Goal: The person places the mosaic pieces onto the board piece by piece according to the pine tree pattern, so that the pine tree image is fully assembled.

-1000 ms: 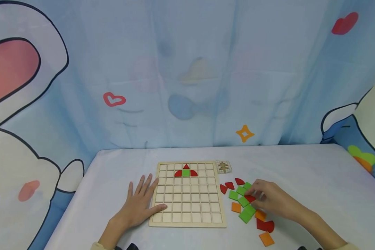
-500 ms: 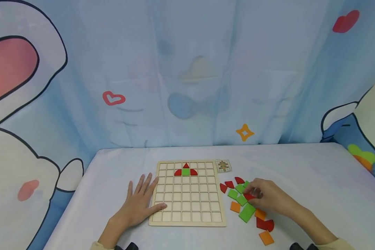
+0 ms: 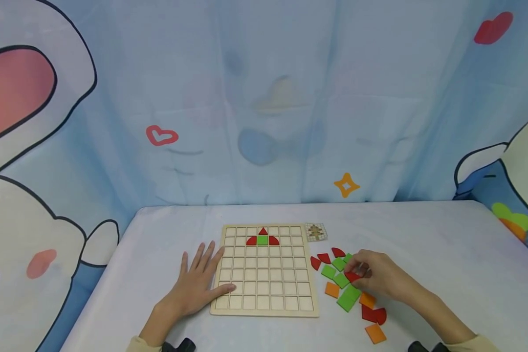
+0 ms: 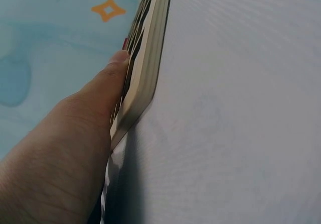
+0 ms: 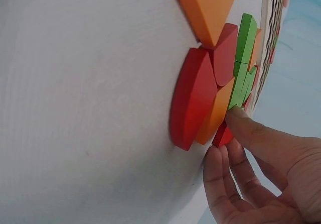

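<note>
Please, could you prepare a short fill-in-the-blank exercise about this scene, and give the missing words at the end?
The right hand pinches a flat piece coloured ____.
The left hand rests at the ____ edge of the pale wooden grid board.
On the board, the small red piece directly above the flat green square is shaped like a ____.
The small patterned card lies by the board's far ____ corner.
Missing words: red; left; triangle; right.
</note>
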### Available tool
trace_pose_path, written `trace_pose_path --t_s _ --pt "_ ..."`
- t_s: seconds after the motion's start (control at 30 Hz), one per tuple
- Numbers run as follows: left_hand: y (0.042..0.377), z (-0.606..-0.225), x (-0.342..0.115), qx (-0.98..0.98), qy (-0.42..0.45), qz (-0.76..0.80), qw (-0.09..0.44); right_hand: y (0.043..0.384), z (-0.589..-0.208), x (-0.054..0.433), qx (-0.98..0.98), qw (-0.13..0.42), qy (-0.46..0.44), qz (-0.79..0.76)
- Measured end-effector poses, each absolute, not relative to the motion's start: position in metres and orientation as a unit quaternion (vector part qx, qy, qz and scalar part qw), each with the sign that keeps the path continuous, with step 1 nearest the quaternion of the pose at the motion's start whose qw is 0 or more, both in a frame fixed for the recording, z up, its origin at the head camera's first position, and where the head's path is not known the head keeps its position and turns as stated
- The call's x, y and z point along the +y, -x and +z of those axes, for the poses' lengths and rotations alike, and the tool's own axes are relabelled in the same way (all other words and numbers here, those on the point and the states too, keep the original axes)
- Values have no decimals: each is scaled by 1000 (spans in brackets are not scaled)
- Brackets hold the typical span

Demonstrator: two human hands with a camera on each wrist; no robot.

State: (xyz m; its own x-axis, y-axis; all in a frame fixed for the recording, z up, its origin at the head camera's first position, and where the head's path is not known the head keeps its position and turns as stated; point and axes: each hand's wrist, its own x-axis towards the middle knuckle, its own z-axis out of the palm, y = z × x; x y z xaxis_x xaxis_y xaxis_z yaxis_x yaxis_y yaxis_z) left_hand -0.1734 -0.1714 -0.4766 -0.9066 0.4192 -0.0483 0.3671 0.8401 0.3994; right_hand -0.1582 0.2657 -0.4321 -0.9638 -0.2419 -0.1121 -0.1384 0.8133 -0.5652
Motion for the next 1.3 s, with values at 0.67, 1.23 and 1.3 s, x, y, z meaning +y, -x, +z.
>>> trace_pose_path --t_s 0.67,1.23,1.3 --pt "174 -474 -172 958 -202 192 63 151 -419 242 937 14 166 -307" --pt "173 -476 -170 957 -203 199 60 168 -414 164 871 55 294 -389" --pt "173 -477 -170 956 -203 202 60 170 -417 156 867 57 294 -397"
